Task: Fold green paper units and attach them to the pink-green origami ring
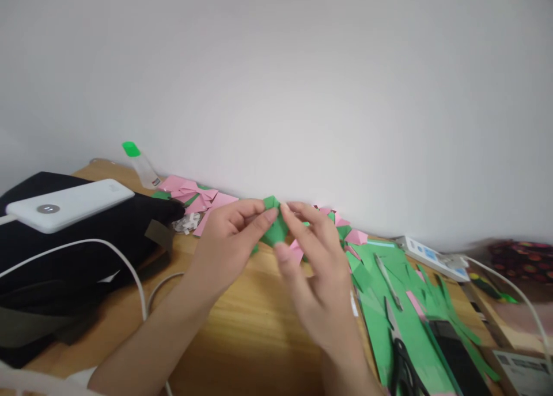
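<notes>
A small folded piece of green paper (276,231) is held up between my two hands, above the wooden table. My left hand (231,243) pinches its left edge between thumb and fingers. On the other side, my right hand (313,257) has its fingertips on the paper's right edge, with the thumb at the lower corner. Behind the hands lie pink and green folded paper pieces (356,237), partly hidden by my fingers. More pink paper (190,189) is heaped to the left, against the wall.
On the right, green sheets (375,327) carry black-handled scissors (401,361), a pen (387,281) and a phone (458,355). A power strip (432,256) sits behind them. At left, a white power bank (73,203) rests on black cloth (116,229), near a green-capped glue bottle (141,164).
</notes>
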A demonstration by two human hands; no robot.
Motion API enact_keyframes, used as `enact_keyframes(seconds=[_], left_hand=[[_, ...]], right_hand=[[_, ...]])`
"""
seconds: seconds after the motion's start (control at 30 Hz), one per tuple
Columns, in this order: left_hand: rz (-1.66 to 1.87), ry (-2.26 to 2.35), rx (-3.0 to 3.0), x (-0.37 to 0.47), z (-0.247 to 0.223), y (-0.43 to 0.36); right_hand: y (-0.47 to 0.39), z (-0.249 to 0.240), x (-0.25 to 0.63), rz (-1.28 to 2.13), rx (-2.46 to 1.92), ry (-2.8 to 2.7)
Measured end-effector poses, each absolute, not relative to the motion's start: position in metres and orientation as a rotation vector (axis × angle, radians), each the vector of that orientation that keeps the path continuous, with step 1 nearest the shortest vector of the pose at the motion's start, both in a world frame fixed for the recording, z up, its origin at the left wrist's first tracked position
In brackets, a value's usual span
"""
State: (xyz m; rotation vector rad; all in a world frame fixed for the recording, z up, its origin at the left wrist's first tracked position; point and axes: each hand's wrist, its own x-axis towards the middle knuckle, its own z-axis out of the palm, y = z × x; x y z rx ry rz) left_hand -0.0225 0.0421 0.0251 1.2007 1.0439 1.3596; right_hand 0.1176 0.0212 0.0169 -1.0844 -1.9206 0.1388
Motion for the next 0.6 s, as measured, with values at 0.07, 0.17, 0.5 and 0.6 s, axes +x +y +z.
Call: enact_keyframes(seconds=[0.07, 0.17, 0.5, 0.6], left_hand=[[1.314, 1.005, 1.277, -0.022, 0.025, 0.040], [1.236, 0.931, 1.341, -0.020, 0.023, 0.036], [1.175, 0.872, 1.741, -0.019, 0.021, 0.028], [1.201, 0.863, 1.753, -0.020, 0.021, 0.028]], right_hand=[[0.025, 0.020, 0.125, 0.493, -1.021, -1.717], [0.030, 0.023, 0.135, 0.879, -1.021, -1.478], [0.024, 0.022, 0.136, 0.859, -0.978, -1.542], [0.027, 0.024, 0.139, 0.722, -0.949, -1.651]])
